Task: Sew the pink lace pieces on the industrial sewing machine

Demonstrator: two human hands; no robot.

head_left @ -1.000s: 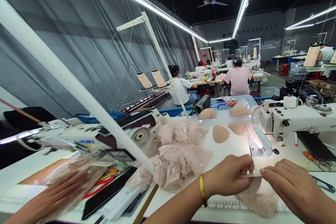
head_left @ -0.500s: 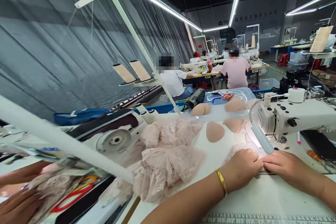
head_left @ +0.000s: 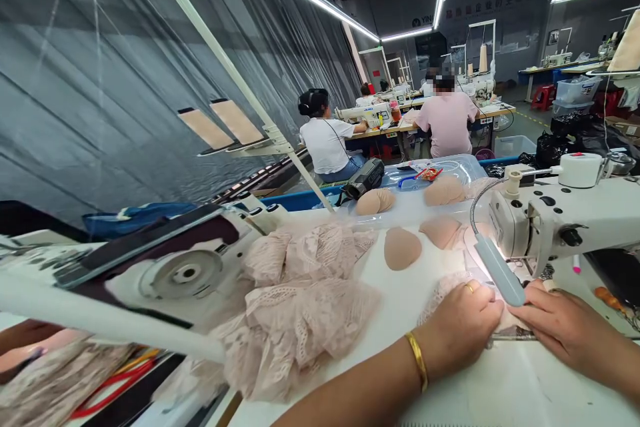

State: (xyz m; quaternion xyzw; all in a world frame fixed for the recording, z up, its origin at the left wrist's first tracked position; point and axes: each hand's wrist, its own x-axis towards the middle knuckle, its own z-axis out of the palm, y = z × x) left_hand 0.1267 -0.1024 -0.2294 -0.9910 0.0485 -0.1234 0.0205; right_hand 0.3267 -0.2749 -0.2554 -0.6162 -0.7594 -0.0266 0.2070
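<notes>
My left hand [head_left: 457, 330], with a gold bangle on the wrist, lies curled on a piece of pale pink lace [head_left: 440, 293] at the foot of the white sewing machine [head_left: 560, 213]. My right hand [head_left: 563, 330] presses the same piece flat from the right, fingers together, under the machine's lamp [head_left: 497, 270]. The part of the lace beneath the hands is hidden.
A heap of pink lace pieces [head_left: 305, 300] lies left of my hands. Beige foam cups [head_left: 401, 248] lie behind it. Another sewing machine [head_left: 165, 273] stands at left, where another person's hand [head_left: 20, 347] shows. Two people sit at machines farther back.
My hands moved the lace piece from the table's front edge up to the machine's needle area and laid it flat. The view has tilted down and left.
</notes>
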